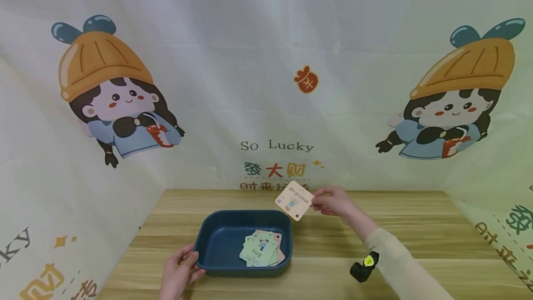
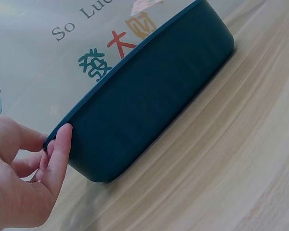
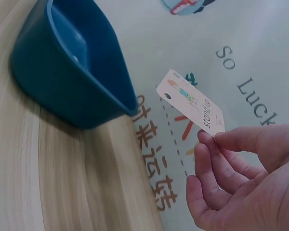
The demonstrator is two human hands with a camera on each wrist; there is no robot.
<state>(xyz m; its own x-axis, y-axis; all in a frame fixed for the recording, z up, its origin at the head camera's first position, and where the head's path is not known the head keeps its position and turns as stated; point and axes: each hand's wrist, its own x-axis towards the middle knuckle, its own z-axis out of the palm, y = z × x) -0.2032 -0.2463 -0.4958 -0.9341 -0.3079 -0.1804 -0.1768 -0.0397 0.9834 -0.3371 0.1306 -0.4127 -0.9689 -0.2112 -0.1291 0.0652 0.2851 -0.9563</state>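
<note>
My right hand (image 1: 335,203) pinches a pink flash card (image 1: 294,200) by one corner, raised above the table just past the far right corner of a dark blue bin (image 1: 220,268). The card reads "stand up" beside a small drawn figure, as the right wrist view also shows. Inside the bin, toward its right end, lies a loose pile of cards (image 1: 260,250); the top one is green and reads "hug". My left hand (image 1: 178,270) grips the bin's rim at its near left corner, thumb on one side and fingers on the other in the left wrist view.
The bin stands on a wood-grain table (image 1: 333,263). Behind and at both sides hangs a pale printed cloth (image 1: 354,152) with cartoon figures and lettering. A black strap with a yellow tag (image 1: 364,266) shows next to the right sleeve (image 1: 399,263).
</note>
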